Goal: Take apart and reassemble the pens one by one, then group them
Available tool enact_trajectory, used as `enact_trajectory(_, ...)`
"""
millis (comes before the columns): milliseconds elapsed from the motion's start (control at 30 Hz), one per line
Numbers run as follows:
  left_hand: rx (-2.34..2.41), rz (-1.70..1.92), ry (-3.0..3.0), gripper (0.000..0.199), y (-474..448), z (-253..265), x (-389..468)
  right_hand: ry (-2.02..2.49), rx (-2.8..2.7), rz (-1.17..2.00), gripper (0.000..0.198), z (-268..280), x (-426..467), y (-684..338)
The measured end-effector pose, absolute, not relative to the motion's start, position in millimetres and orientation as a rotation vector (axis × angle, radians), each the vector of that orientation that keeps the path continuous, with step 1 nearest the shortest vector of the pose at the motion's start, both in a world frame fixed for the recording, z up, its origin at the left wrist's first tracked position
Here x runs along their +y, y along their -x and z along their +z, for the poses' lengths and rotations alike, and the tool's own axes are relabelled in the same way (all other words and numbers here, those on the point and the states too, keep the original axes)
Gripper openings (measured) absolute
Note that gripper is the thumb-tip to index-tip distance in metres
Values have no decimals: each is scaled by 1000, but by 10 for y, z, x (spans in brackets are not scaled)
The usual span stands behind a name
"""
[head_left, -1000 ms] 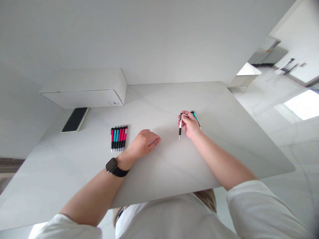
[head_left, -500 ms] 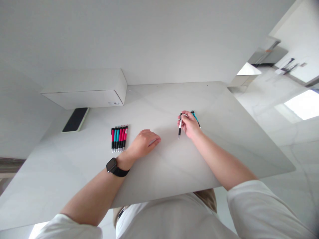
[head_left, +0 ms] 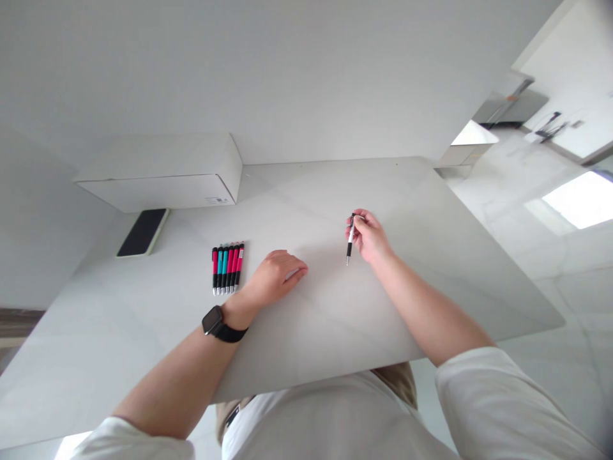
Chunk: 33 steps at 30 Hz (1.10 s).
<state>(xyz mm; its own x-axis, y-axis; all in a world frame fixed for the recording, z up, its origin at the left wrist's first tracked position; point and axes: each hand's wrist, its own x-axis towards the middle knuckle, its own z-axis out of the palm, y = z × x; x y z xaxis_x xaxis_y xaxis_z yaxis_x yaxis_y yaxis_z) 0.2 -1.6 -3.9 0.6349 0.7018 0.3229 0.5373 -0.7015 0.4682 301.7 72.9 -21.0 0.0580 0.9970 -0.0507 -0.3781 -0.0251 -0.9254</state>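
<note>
Head view: the right hand point(head_left: 374, 239), pinching a white pen point(head_left: 351, 234), has shifted slightly, seemingly hiding a teal pen; the white pen remains held, apart from the pen row point(head_left: 230, 262) and slack-fingered left hand point(head_left: 274, 275).

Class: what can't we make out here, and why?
Head view:
Label on the long white cardboard box: print too small.
Palm of the bare left hand: hidden by its back.
Anything beneath the bare right hand: hidden by it.
White cloth shirt: cut off by bottom edge.
</note>
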Motion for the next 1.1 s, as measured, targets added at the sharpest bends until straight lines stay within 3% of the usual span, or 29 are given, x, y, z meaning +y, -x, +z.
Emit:
enact_trajectory(267, 976, 711, -2532, 21, -2, -35, -21, 1021, -803, 954, 30, 12, 1063, -3879)
enact_trajectory(433, 959, 702, -2540, 22, 11, -53, -16, 1351, -849, 809, 40, -83, 1156, -4350)
enact_trajectory(633, 962, 651, -2551, 21, 29, -60, -11, 1917, -1372, 499, 18, -244, 1091, -4337)
enact_trajectory(800, 937, 618, -2557, 22, 30, -52, -11, 2029, -1710, 149, 21, -265, 1045, -4225)
enact_trajectory(1100, 941, 626, -2558, 21, 18, -24, -19, 2229, -1741, 243, 31, -171, 996, -4342)
